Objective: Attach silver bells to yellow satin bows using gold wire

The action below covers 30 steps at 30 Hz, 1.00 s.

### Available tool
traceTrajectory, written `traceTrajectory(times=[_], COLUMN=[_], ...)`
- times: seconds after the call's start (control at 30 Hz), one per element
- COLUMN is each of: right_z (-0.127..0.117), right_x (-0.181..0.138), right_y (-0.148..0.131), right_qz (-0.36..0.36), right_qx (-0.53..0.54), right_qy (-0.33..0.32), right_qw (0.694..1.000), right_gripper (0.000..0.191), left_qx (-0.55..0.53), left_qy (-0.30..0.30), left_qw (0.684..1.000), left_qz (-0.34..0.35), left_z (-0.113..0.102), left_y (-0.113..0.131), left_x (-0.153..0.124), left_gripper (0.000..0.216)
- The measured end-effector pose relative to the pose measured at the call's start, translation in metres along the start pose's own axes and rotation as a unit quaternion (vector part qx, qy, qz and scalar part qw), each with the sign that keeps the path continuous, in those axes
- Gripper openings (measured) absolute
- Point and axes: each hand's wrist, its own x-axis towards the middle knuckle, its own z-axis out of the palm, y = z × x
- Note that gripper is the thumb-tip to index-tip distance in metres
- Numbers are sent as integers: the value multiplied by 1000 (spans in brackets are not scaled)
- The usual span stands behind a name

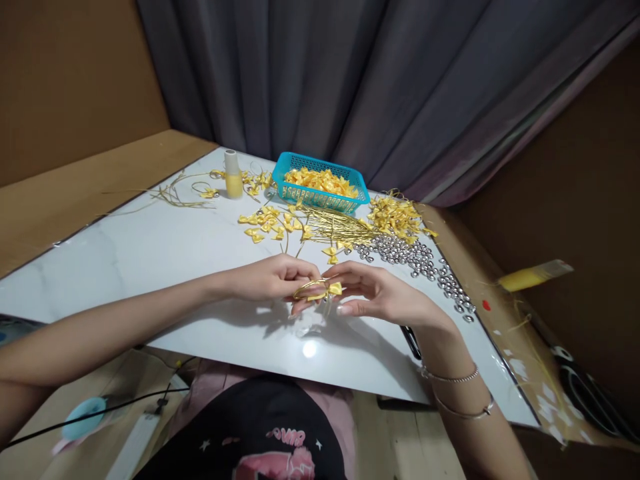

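My left hand is closed, with its fingertips pinching a thin gold cord bent into a loop. A small yellow ribbon bow sits on the right side of this loop, just above the white table. My right hand reaches in from the right with its thumb apart from the stretched fingers. Those fingers are around the bow, and the index fingertip comes close to the left fingertips. Whether the right fingers touch the cord is hard to make out.
A blue basket of yellow bows stands at the back. Before it lie loose bows, gold cords, a bow pile and silver beads. A yellow-filled bottle stands left; a black-handled tool is beside my right wrist.
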Motion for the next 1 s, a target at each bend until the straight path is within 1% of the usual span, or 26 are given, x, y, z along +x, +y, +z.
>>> traceTrajectory(times=[0.07,0.17,0.23,0.37,0.43,0.47,0.5,0.53,0.57,0.6,0.63,0.67,0.7,0.73,0.8,0.93,1.0], right_z=[-1,-3,-5,-9,-9,-8,-7,-5,-2,1,5,8,11,13,16,15,14], right_x=[1,1,0,-4,-7,-8,-9,-10,-11,-11,-12,-12,-12,-11,-11,-10,-9], right_y=[2,2,1,-3,-6,-8,-9,-10,-12,-12,-13,-14,-14,-14,-14,-14,-13], right_qz=[38,69,71,58,55,47,28,-7,-58,-119,-178,-227,-261,-281,-292,-283,-259], right_qx=[60,87,76,60,22,-13,-55,-104,-155,-203,-246,-282,-309,-327,-332,-296,-290], right_qy=[-31,-34,-28,-36,-41,-24,8,50,94,130,148,147,136,124,108,90,89], right_qw=[997,993,994,996,997,999,998,993,982,963,941,921,904,894,890,908,917], right_gripper=[43,30,23,22,24,24,23,21,19,18,20,20,18,13,3,12,15], left_qx=[10,32,48,87,116,136,157,177,195,209,219,225,229,233,239,241,247], left_qy=[3,9,15,40,55,61,62,59,54,48,45,42,41,41,43,48,48], left_qw=[1000,999,999,995,991,988,984,980,977,973,971,968,966,964,963,962,960], left_qz=[0,2,7,20,34,42,52,62,71,81,91,101,110,117,121,117,119], left_z=[0,0,1,1,1,1,1,1,2,2,2,3,3,3,3,3,4], left_y=[0,0,-1,-2,-3,-3,-3,-4,-4,-5,-5,-6,-6,-7,-7,-7,-7], left_x=[0,-1,-1,-1,-1,-1,-1,-1,0,0,0,0,0,0,1,1,0], left_gripper=[25,25,24,23,23,23,22,22,22,22,23,23,23,23,22,22,23])
